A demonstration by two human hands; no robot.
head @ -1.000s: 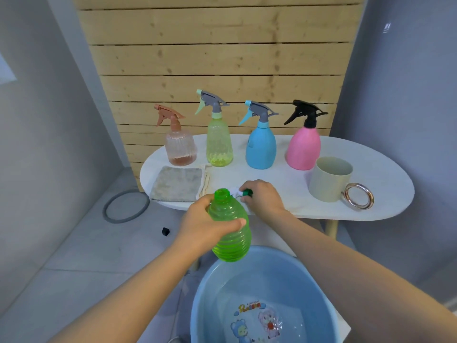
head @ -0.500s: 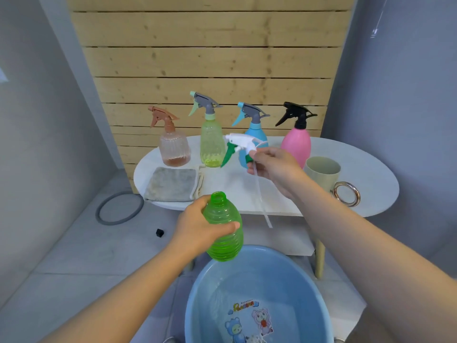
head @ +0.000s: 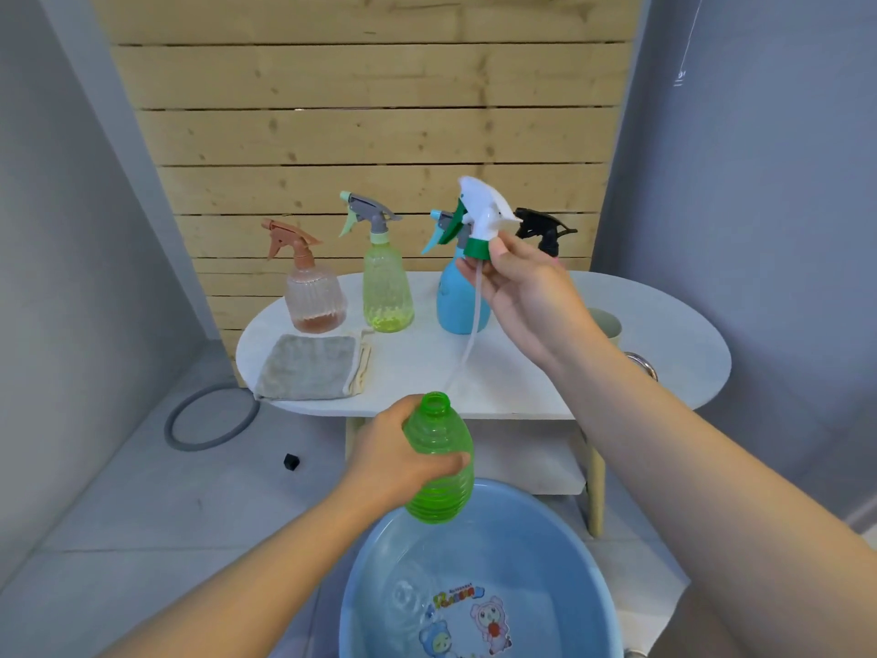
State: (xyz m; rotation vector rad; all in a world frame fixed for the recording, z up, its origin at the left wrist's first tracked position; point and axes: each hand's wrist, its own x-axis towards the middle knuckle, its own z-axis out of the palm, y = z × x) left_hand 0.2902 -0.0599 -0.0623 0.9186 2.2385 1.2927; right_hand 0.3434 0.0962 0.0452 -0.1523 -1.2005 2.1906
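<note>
Neither part is joined yet. The left hand point(head: 398, 460) has its fingers and thumb wrapped round the shoulder of a translucent green ribbed plastic bottle point(head: 441, 472). It holds the bottle roughly upright, just in front of and below the near edge of the white oval table point(head: 664, 325), with the threaded mouth open and bare.

The right hand point(head: 527, 287) is raised above the tabletop. Thumb and fingertips pinch the green collar of a white plastic spray head with a green trigger point(head: 486, 213). Its thin clear dip tube point(head: 467, 341) hangs down and slants toward the bottle, and the tip sits just above the mouth, not inside it.

I'd say the lining-up is nearly done. What's left is feeding the tube down the neck, seating the collar and screwing it tight.

A round blue plastic basin point(head: 360, 586) with a cartoon print and a little water stands on the floor in front of the table, under the bottle's base. I can't tell whether the bottle holds water.
</note>
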